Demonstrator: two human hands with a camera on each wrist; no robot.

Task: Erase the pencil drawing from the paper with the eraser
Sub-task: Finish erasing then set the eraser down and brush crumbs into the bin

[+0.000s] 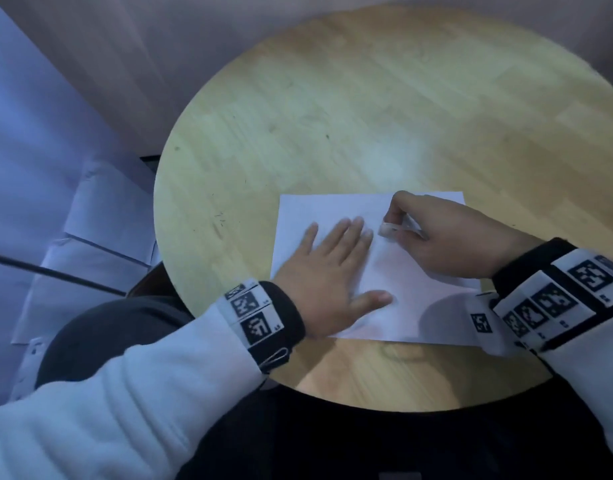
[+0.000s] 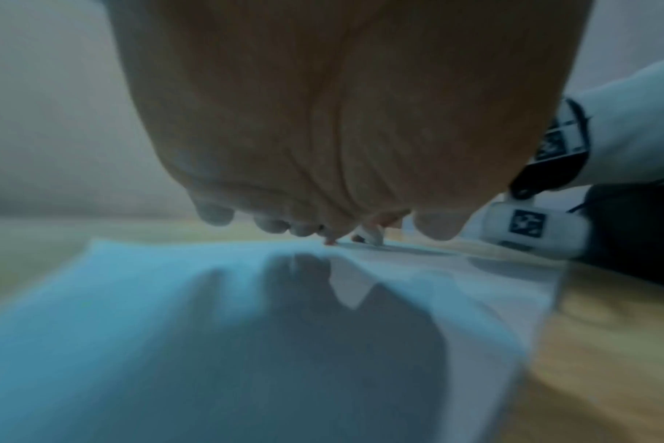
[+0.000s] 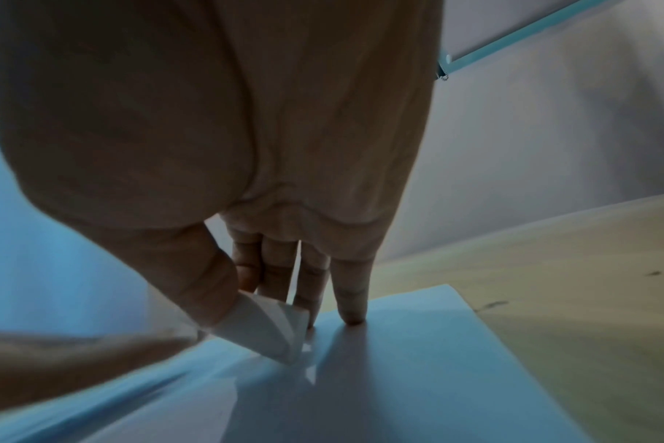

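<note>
A white sheet of paper (image 1: 415,299) lies on the round wooden table (image 1: 332,109), near its front edge. My left hand (image 1: 329,268) lies flat on the paper's left half, fingers straight and spread, pressing it down. My right hand (image 1: 433,233) pinches a white eraser (image 1: 389,229) between thumb and fingers, its lower end on the paper just right of my left fingertips. In the right wrist view the eraser (image 3: 270,329) touches the paper (image 3: 417,374) and the little finger (image 3: 351,296) rests on the sheet. No pencil marks can be made out; the frames are blurred.
The far and right parts of the table top show bare wood with small dark specks. Several loose white sheets (image 1: 100,216) lie on the floor to the left. A dark thin rod (image 1: 55,271) crosses the lower left. The table's edge is near my lap.
</note>
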